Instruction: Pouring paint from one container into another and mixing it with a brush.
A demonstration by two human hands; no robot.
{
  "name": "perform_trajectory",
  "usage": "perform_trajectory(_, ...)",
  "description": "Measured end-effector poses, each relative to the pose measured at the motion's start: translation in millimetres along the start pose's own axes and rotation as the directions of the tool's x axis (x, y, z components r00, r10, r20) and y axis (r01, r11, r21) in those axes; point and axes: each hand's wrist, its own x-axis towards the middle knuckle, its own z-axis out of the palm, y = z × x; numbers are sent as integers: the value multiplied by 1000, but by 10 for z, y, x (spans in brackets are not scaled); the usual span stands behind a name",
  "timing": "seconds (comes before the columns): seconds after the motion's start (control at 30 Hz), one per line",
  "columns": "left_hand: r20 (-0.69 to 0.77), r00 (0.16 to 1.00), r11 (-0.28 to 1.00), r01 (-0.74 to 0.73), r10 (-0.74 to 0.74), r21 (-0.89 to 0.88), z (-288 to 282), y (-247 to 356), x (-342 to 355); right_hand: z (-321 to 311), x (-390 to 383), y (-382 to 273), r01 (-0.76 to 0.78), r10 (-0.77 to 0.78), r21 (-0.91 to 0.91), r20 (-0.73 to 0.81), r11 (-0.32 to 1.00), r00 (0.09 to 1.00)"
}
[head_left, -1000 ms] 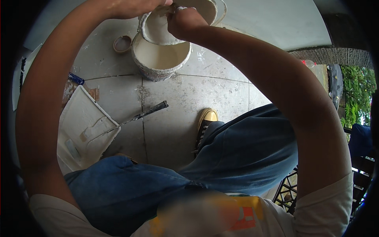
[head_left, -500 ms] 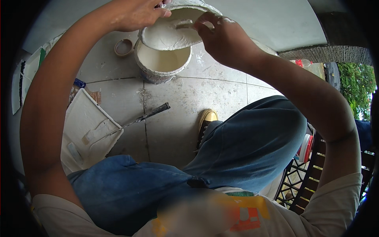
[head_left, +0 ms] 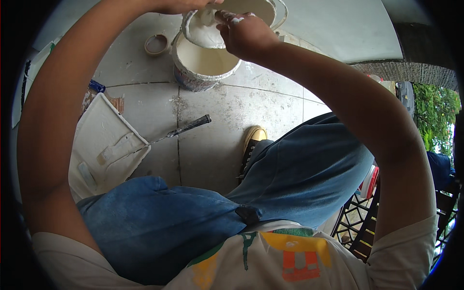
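A white paint bucket is tilted at the top of the view, its open mouth toward me and its wire handle out to the right. My left hand grips its upper left rim; part of that hand is cut off by the frame's edge. Inside the mouth, my right hand has curled fingers around a small paint-covered piece whose kind I cannot make out. White paint smears the knuckles. Below stands a second bucket, upright on the floor, holding cream-white paint, its rim crusted.
A roll of tape lies left of the lower bucket. Nearer me is a paint tray with a black-handled tool sticking out over the tiles. My shoe rests on the floor. A dark slatted rack stands right.
The tilted bucket and both hands have shifted upward in the view. My right hand has moved left and a little up inside the bucket mouth. The wire handle now shows at right.
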Motion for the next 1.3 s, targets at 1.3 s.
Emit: perform_trajectory(1.3,-20,995,989,98,-101,-112,51,-76,-115,-358,-379,-144,111,-88,99,-218,989,972)
